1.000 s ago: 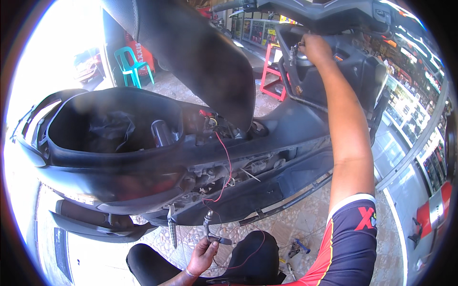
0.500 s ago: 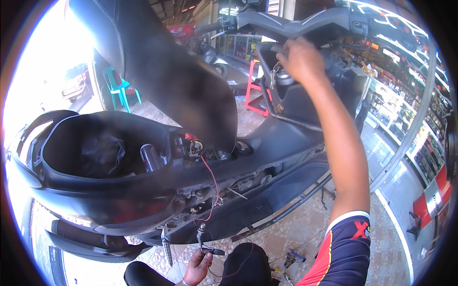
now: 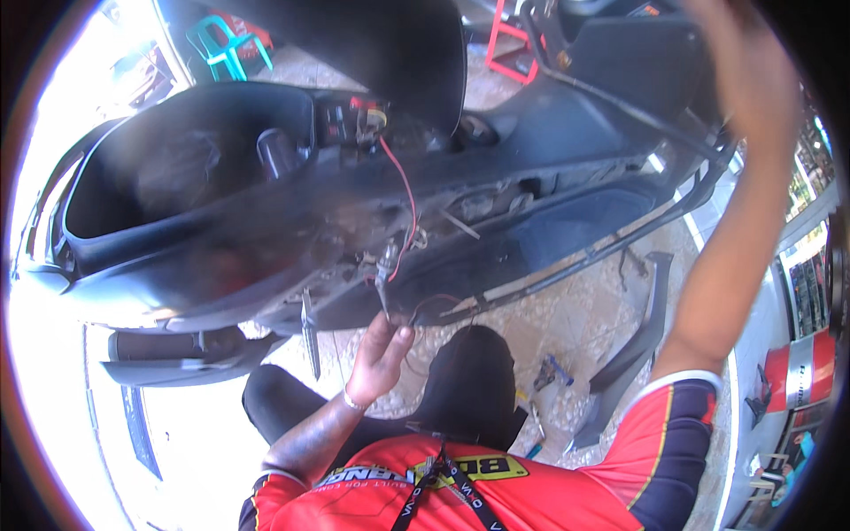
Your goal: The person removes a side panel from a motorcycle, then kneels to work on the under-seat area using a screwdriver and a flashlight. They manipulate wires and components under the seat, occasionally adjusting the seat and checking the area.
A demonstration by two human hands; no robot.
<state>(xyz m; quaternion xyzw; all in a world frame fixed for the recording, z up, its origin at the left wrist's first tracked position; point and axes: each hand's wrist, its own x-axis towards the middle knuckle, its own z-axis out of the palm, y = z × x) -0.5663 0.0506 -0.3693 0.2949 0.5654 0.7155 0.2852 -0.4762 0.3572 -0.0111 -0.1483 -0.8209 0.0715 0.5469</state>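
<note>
Sprawling across the frame, a dark scooter (image 3: 266, 212) stands with seat raised and side panels off. Red wire (image 3: 405, 190) runs down from under the seat toward the left hand (image 3: 381, 354), whose fingers pinch thin wiring beneath the exposed frame. Right hand reaches up, blurred at the top edge; cannot tell its grip.
</note>
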